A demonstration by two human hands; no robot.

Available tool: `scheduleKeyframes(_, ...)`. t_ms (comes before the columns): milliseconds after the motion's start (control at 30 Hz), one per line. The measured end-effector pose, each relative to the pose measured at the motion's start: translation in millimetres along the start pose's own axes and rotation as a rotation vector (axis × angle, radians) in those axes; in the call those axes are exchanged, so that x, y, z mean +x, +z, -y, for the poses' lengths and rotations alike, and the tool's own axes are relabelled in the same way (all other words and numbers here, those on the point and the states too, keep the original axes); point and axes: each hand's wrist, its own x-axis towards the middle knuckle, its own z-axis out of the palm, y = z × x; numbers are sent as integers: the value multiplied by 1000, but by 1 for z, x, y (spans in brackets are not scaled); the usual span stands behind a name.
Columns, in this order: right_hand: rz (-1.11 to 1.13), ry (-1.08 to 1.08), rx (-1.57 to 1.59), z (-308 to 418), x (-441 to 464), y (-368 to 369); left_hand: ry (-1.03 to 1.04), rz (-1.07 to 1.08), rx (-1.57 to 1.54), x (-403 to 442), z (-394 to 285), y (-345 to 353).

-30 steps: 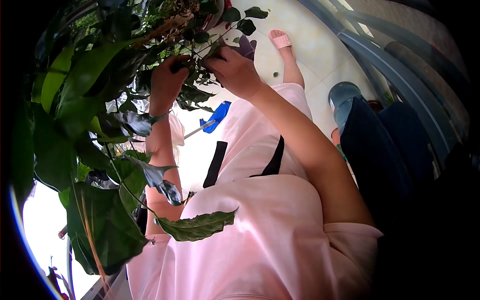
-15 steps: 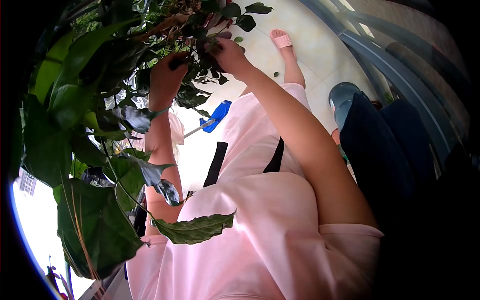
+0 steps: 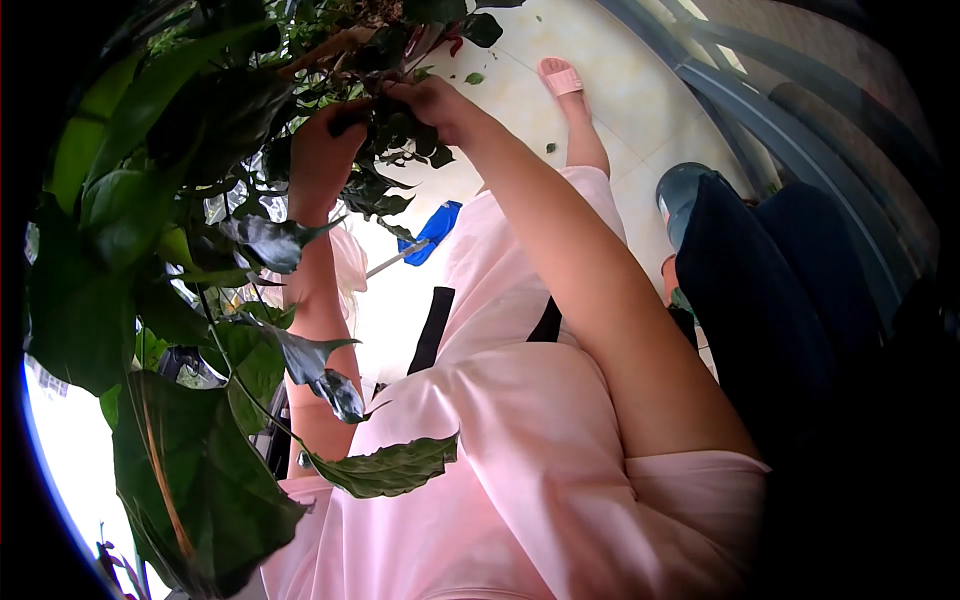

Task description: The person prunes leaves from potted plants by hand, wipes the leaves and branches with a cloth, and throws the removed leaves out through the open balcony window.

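Observation:
Both hands are up among the stems of a leafy potted-type plant (image 3: pixel 180 130) at the top left. My left hand (image 3: pixel 325 155) is closed, its fingers curled round something dark that I cannot make out. To its right, my right hand (image 3: pixel 435 108) has its fingers pinched together at a thin stem, just above a cluster of dark green leaves (image 3: pixel 395 130). Leaves and shadow cover the fingertips of both hands. Large leaves (image 3: pixel 200 470) hang in front of my left forearm, and one long leaf (image 3: pixel 385 468) lies across the view before my pink shirt (image 3: pixel 480 500).
A blue dustpan-like head (image 3: pixel 432 235) on a pale handle stands near my waist. Small fallen leaves (image 3: pixel 474 78) dot the tiled floor (image 3: pixel 630 120). On the right are a teal container (image 3: pixel 683 195), dark blue cloth (image 3: pixel 760 290) and a curved metal frame (image 3: pixel 780 130).
My right hand has moved slightly left and down, closer to my left hand. A dark leaf and a purplish shape beside its fingers no longer show. The left hand has shifted slightly left.

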Motion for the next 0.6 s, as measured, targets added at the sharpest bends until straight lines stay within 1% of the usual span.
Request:
scheduleKeyframes(67,12,-132,-146,-10,10,-8,-19,13,-32,1,1,5)
scheduleKeyframes(167,-139,-597,-764,-15,25,-12,-8,17,-66,-1,5,6)
scheduleKeyframes(200,-228,-624,-834,-18,24,-13,2,16,-73,-1,4,7)
scheduleKeyframes(300,-266,-364,-876,-8,24,-10,-11,34,-152,0,3,7)
scheduleKeyframes(333,-262,-311,-938,-3,16,-8,21,25,-113,1,4,7)
scheduleKeyframes(433,-464,-707,-1001,-8,4,-8,1,9,-110,1,4,7)
scheduleKeyframes(467,-452,-623,-957,-7,3,-8,12,4,-127,1,4,7)
scheduleKeyframes(567,-407,-518,-963,4,-5,-3,30,-3,-158,0,3,8)
scheduleKeyframes(600,-422,-533,-1018,7,-7,-4,27,3,-155,0,2,8)
